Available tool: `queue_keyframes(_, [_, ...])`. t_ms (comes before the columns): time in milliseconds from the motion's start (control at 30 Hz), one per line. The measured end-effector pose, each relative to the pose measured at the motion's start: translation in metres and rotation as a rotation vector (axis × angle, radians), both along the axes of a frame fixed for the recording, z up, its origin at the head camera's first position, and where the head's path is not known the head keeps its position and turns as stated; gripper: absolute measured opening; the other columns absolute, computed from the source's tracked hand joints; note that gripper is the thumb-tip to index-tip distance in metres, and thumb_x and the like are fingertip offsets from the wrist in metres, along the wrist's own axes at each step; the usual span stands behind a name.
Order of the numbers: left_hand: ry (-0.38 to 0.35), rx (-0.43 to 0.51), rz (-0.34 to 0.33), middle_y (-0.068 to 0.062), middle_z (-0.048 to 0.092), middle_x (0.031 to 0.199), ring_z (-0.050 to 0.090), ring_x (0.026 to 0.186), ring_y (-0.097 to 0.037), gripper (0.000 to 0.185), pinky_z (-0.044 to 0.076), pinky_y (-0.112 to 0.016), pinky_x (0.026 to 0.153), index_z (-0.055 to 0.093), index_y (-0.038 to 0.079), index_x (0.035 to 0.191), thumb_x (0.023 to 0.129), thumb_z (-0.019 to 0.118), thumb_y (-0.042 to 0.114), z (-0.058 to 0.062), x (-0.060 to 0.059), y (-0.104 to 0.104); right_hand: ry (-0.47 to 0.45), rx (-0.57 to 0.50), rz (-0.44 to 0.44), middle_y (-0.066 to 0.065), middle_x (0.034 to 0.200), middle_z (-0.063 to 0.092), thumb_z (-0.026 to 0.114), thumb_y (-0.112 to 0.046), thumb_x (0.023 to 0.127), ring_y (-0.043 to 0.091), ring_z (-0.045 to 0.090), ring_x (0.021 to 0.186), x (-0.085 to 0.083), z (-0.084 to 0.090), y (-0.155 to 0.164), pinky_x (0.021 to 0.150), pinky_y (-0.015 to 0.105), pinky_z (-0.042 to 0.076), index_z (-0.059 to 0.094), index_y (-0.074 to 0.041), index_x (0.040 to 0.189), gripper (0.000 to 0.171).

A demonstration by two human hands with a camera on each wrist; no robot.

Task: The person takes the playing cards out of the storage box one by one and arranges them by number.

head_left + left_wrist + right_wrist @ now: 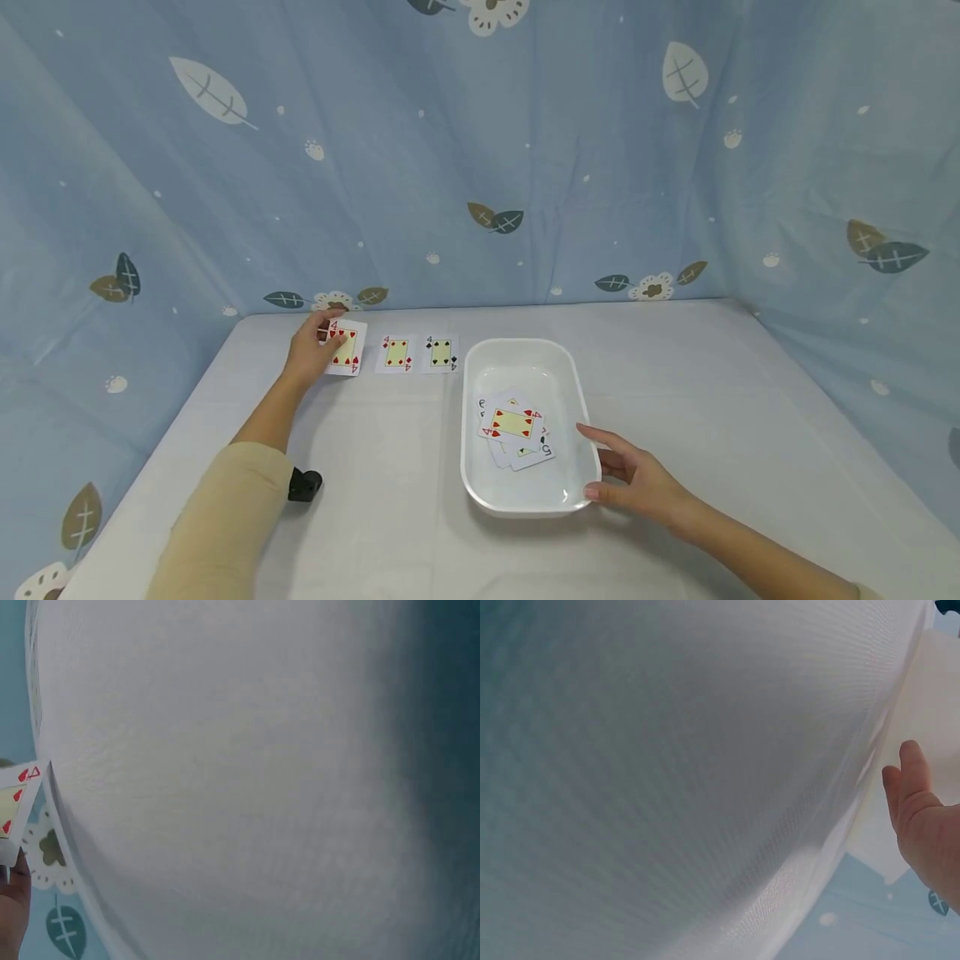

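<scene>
Writing: the held four-of-hearts playing card [347, 347] shows red 4s at its corners; the two cards beside it, a red four [396, 352] and a black four [440, 352], also read 4.
Left hand [313, 350]: arm outstretched, fingers pinching the hearts card near the table's far-left edge.
Right hand [636, 478]: fingers relaxed, resting against the near-right corner of the white rectangular plastic tray [525, 360].
Tray contents: a loose pile of face-up cards [514, 430].

Red four-of-hearts playing card [347, 347], face up, slightly tilted, pinched at its left edge; leftmost of a card row, beyond and left of the white rectangular plastic tray [525, 492].
</scene>
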State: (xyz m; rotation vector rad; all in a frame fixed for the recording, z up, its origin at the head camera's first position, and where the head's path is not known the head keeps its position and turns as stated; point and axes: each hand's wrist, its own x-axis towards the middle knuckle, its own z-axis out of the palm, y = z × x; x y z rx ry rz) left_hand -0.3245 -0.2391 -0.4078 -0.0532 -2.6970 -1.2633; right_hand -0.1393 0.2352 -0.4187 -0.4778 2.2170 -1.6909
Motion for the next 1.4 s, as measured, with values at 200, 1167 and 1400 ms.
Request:
queue_keyframes(200, [-0.093, -0.003, -0.032, -0.027, 0.027, 0.146, 0.031, 0.13, -0.044, 0.061, 0.032, -0.056, 0.103, 0.023, 0.008, 0.149, 0.092, 0.043, -0.003, -0.003, -0.002, -0.001, 0.021, -0.005, 0.011, 0.035, 0.13, 0.048, 0.069, -0.009, 0.085, 0.049, 0.049, 0.117, 0.0, -0.001, 0.001, 0.082, 0.024, 0.052, 0.029, 0.0, 0.145, 0.073])
queue_keyframes(1167, [-0.19, -0.227, 0.105, -0.024, 0.05, 0.116, 0.048, 0.102, -0.035, 0.059, 0.042, -0.048, 0.088, 0.037, -0.004, 0.14, 0.088, 0.063, 0.006, -0.007, -0.004, 0.004, 0.03, 0.002, 0.018, 0.035, 0.132, 0.045, 0.069, -0.01, 0.085, 0.051, 0.048, 0.118, -0.001, -0.004, 0.001, 0.082, 0.023, 0.052, 0.03, -0.002, 0.146, 0.073])
queue_keyframes(1400, [-0.212, -0.291, 0.084, -0.029, 0.049, 0.124, 0.049, 0.112, -0.041, 0.06, 0.041, -0.052, 0.094, 0.033, -0.007, 0.141, 0.09, 0.062, 0.007, -0.014, -0.009, 0.008, 0.047, 0.007, 0.015, 0.035, 0.133, 0.044, 0.069, -0.009, 0.085, 0.05, 0.048, 0.117, -0.001, -0.003, 0.002, 0.082, 0.023, 0.052, 0.031, -0.002, 0.145, 0.072])
